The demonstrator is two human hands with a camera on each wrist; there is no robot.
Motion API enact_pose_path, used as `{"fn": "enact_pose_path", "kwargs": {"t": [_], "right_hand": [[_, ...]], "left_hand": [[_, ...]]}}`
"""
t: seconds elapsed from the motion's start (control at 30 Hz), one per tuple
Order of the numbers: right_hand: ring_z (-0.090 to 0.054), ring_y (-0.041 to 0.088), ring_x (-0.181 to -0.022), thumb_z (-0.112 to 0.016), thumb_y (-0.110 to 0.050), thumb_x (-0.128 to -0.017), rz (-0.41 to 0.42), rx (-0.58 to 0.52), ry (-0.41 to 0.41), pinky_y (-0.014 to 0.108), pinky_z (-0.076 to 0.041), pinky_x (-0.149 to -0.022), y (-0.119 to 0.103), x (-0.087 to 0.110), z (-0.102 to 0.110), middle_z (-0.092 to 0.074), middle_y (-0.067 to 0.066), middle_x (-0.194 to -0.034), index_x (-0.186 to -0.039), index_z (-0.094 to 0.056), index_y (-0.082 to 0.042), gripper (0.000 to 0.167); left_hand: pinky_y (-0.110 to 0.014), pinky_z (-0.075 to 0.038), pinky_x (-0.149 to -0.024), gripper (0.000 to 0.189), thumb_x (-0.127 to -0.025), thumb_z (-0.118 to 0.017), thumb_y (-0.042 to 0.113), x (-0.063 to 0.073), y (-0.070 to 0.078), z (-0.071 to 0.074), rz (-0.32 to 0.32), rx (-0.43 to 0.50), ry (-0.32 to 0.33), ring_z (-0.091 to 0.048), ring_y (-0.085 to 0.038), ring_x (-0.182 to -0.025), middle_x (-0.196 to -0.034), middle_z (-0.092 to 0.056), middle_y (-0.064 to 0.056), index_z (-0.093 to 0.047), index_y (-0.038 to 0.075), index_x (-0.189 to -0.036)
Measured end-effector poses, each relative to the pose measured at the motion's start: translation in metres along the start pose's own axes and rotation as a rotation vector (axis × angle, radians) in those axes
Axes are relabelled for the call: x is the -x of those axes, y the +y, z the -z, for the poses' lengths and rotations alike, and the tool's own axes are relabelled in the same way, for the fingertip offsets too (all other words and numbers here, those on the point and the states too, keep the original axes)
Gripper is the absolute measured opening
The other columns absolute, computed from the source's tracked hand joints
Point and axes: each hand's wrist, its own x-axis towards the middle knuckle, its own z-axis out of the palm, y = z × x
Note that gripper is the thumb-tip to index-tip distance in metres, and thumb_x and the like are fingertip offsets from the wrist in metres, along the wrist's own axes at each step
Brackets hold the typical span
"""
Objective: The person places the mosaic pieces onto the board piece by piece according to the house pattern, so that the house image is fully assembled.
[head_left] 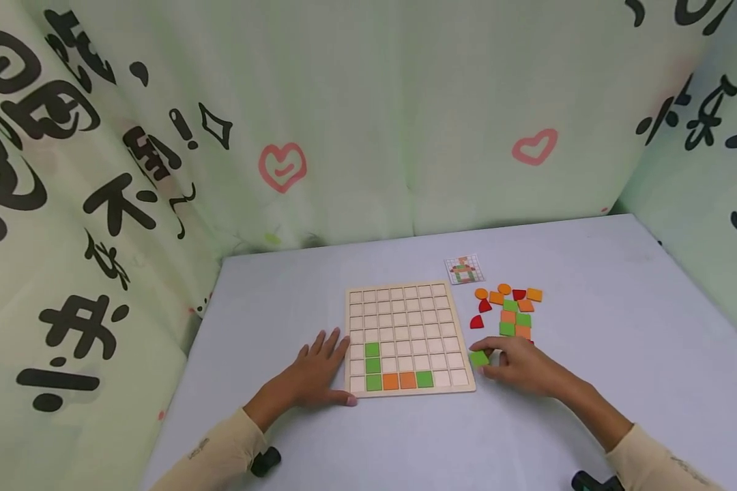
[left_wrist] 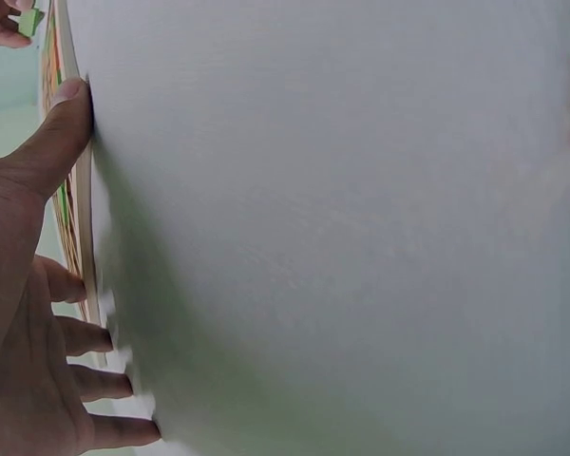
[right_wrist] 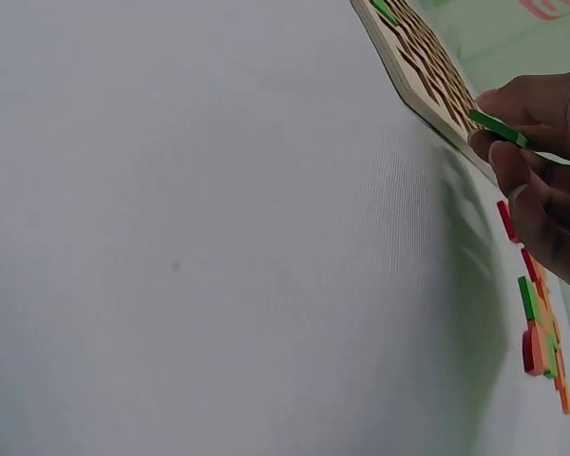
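Observation:
A wooden grid board (head_left: 399, 339) lies on the table, with green square tiles (head_left: 373, 365) and orange square tiles (head_left: 399, 380) set in its lower cells. The left hand (head_left: 314, 374) rests at the board's left edge with fingers spread; in the left wrist view its thumb (left_wrist: 62, 133) touches the rim. Just off the board's lower right edge, the right hand (head_left: 522, 365) pinches a green square tile (head_left: 479, 359) between thumb and fingers. That tile (right_wrist: 497, 127) is held above the table in the right wrist view.
Right of the board lie several loose pieces: orange and green squares (head_left: 508, 317), orange rounds (head_left: 481, 293) and red quarter-rounds (head_left: 477, 322). A pattern card (head_left: 465, 269) with a coloured figure lies beyond the board's top right corner. A printed curtain (head_left: 356, 123) stands behind the table (head_left: 270, 293).

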Motion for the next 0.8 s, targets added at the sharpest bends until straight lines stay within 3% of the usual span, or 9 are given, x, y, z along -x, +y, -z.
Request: {"fn": "enact_pose_path", "kwargs": {"t": [0.27, 0.47, 0.8], "right_hand": [[-0.050, 0.009, -0.062, -0.078, -0.019, -0.087, 0.038, -0.006, -0.033, 0.020, -0.042, -0.055, -0.009, -0.001, -0.010, -0.064, -0.002, -0.096, -0.122, -0.070, -0.009, 0.038], [-0.049, 0.008, -0.060, -0.080, -0.018, -0.085, 0.083, -0.014, 0.007, 0.020, -0.042, -0.056, -0.011, -0.006, -0.017, -0.060, -0.005, -0.085, -0.115, -0.069, -0.012, 0.032], [-0.047, 0.007, -0.058, -0.079, -0.013, -0.086, 0.084, -0.043, 0.055, 0.020, -0.042, -0.055, -0.019, -0.014, -0.029, -0.060, -0.004, -0.085, -0.113, -0.068, -0.012, 0.029]], "left_hand": [[-0.066, -0.024, -0.116, 0.117, -0.077, -0.067, 0.075, 0.002, 0.000, 0.003, -0.007, 0.020, -0.001, -0.011, -0.043, -0.154, -0.169, -0.012, -0.015, -0.018, 0.011, -0.161], [-0.065, -0.025, -0.116, 0.116, -0.078, -0.064, 0.077, 0.001, -0.002, 0.002, -0.012, 0.004, 0.005, -0.011, -0.044, -0.154, -0.169, -0.011, -0.016, -0.017, 0.011, -0.162], [-0.065, -0.025, -0.117, 0.117, -0.078, -0.065, 0.077, -0.001, 0.000, 0.000, -0.003, 0.010, 0.000, -0.010, -0.043, -0.154, -0.169, -0.011, -0.015, -0.017, 0.012, -0.162]]}}
